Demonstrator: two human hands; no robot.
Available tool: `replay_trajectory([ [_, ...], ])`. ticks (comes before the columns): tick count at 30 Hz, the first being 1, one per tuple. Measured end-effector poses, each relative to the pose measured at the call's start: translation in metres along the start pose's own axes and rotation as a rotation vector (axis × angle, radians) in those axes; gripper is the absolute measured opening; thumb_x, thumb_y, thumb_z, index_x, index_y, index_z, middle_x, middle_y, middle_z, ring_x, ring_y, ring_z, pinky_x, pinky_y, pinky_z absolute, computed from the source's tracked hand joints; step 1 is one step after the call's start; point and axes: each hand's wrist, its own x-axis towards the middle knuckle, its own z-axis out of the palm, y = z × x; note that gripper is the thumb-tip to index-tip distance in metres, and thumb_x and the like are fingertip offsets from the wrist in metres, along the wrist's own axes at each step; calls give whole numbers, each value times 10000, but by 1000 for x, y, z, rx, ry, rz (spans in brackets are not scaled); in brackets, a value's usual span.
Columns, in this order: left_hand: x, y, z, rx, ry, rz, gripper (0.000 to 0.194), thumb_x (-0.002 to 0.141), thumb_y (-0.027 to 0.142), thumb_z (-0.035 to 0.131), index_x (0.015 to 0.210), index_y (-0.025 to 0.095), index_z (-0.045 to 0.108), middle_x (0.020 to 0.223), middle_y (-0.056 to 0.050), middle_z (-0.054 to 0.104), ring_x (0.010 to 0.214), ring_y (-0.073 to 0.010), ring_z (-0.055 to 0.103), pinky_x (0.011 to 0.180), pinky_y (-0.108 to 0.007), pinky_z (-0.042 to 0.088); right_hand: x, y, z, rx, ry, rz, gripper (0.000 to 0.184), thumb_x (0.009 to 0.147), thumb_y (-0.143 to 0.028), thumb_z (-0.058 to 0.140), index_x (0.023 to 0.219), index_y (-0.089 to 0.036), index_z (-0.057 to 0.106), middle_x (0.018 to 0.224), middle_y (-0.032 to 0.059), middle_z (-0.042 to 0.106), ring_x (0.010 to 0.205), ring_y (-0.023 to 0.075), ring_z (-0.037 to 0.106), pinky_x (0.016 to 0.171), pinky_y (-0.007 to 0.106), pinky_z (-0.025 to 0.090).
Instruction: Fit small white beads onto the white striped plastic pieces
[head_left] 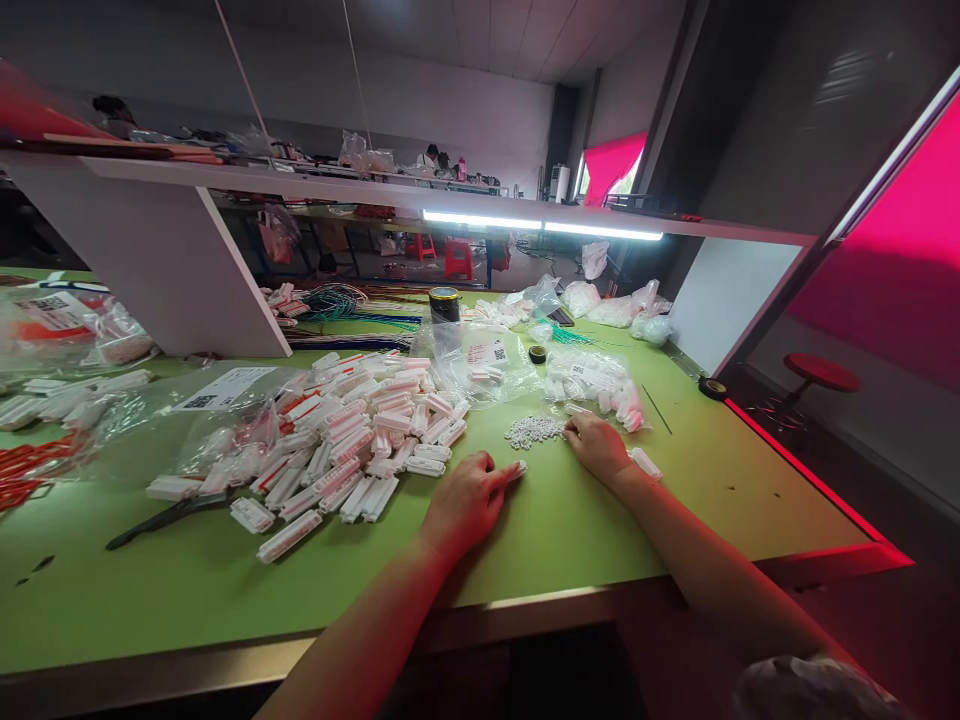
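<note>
My left hand (466, 508) rests on the green table, fingers curled, with a small white plastic piece (520, 469) pinched at its fingertips. My right hand (598, 448) has its fingers bent and pressed together at the right edge of a small heap of tiny white parts (534, 432); whatever lies between those fingertips is hidden. Just beyond the right fingers shows a white plastic piece (576, 409). Another white plastic piece (645, 463) lies beside the right wrist. Left of my left hand spreads a large pile of long white plastic housings (360, 430), some with red parts.
Dark-handled scissors (169, 518) lie left of the pile. Clear bags (499, 365) with labels stand behind it, near black tape rolls (537, 354). Bundles of wires (337, 300) lie under a shelf (465, 205) with a lit tube. A red stool (821, 372) stands at the right.
</note>
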Motion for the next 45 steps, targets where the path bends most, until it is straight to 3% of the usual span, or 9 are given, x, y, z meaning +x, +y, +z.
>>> replay_trajectory([
  [6,0,-1,1,-40,-7,-13,445,962,210,486,1349,339,663,963,-77,605,907,-228,595,830,-346,493,-4,-3,-8,-25,-33,33,143,940,-175,549,892,-187,683,996,85,719,898,201,639,725,272,411],
  [14,0,-3,4,-95,40,-42,400,1001,305,467,1348,294,665,975,-74,627,929,-223,616,856,-334,504,-12,-3,-8,6,-98,-26,112,917,-138,590,876,-186,683,977,65,693,899,196,627,714,264,400],
  [19,0,-5,4,-171,100,-59,439,932,289,579,1361,240,655,1066,-106,652,1042,-275,621,950,-400,503,-18,-22,-2,209,12,-227,134,952,-117,569,863,-181,645,922,60,667,869,186,621,779,275,458],
  [21,2,-6,4,-272,198,-75,396,900,329,638,1273,222,714,1102,-116,661,1072,-281,618,985,-414,493,-24,-38,0,333,81,-366,147,989,-150,545,895,-189,650,941,59,665,879,180,629,807,281,481],
  [24,7,-7,2,-518,293,-88,306,920,426,615,1050,210,789,976,-87,700,966,-238,647,912,-362,519,-33,-61,0,392,124,-524,189,1029,-188,506,951,-205,677,988,63,670,909,177,645,841,290,501],
  [27,9,-7,0,-738,255,-111,379,916,515,596,890,189,788,856,-63,721,838,-205,657,793,-314,523,-39,-72,0,353,165,-574,228,1046,-217,481,987,-215,701,1017,76,672,932,191,653,849,308,516],
  [33,10,-1,-4,-975,160,-190,397,824,556,682,839,167,758,847,-53,748,826,-207,667,771,-303,522,-40,-75,-5,472,207,-558,265,1056,-257,456,973,-224,705,988,76,669,950,197,650,861,316,533],
  [37,10,3,-6,-1036,175,-214,385,803,550,691,809,167,732,821,-38,726,823,-202,652,785,-303,517,-41,-79,-8,636,220,-546,237,1051,-270,479,946,-219,684,921,64,662,901,190,644,829,313,539],
  [45,11,3,-7,-1098,162,-214,337,788,505,712,781,169,724,785,-26,697,794,-186,626,770,-286,500,-42,-78,-9,634,222,-588,238,1058,-261,468,973,-224,688,953,71,663,922,191,644,822,328,537],
])
